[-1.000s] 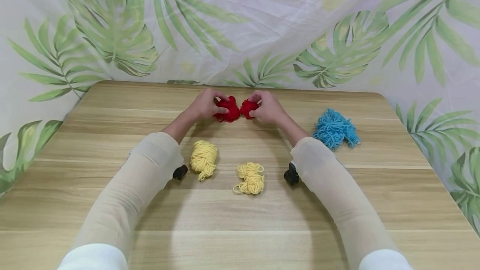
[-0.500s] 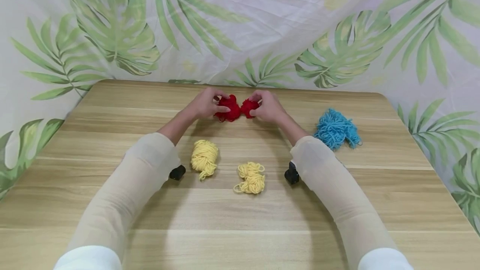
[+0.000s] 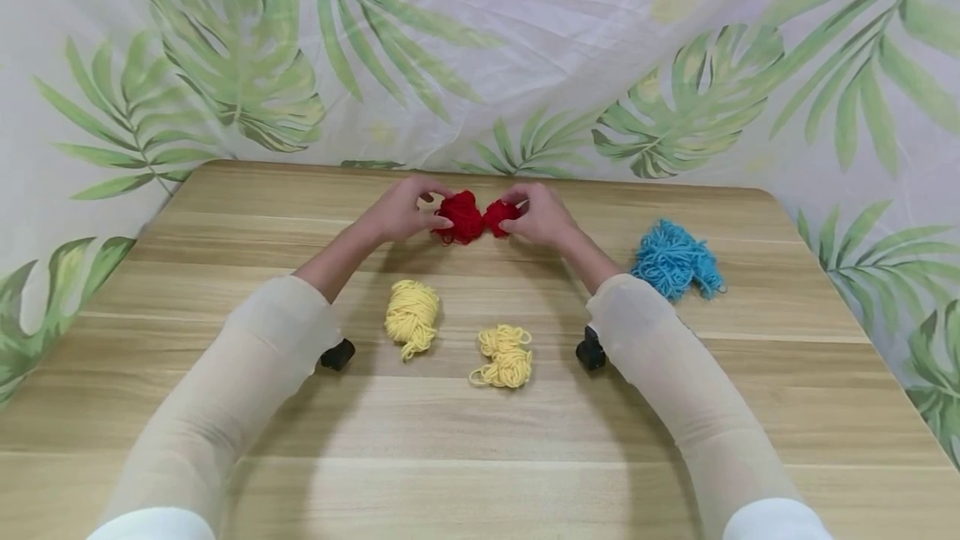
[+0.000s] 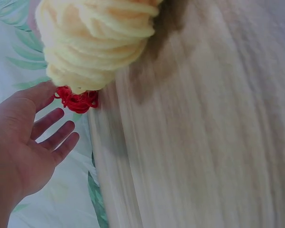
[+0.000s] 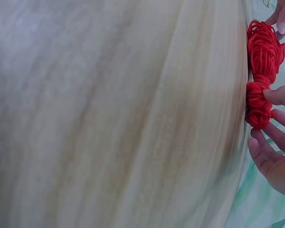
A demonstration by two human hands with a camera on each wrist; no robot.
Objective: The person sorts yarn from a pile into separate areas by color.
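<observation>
A bundle of red yarn [image 3: 460,218], narrow at its middle, lies near the table's far edge. My left hand [image 3: 401,211] is at its larger left part, fingers parted and loosely extended; in the left wrist view this hand [image 4: 21,137] has its fingers spread, and the contact is partly hidden. My right hand [image 3: 543,217] pinches the smaller right end. The right wrist view has that hand's thumb on the red yarn [image 5: 266,52] and fingers at its other side.
Two yellow yarn bundles, a larger one [image 3: 412,317] and a smaller one [image 3: 504,357], lie nearer on the wooden table [image 3: 480,432]. Blue yarn [image 3: 675,260] lies to the right, beside the right forearm. A leaf-print cloth [image 3: 525,48] hangs behind the table.
My left hand and forearm have drawn slightly left, and its fingers now cover less of the red yarn. My right hand stays at its end. The yarns keep their places.
</observation>
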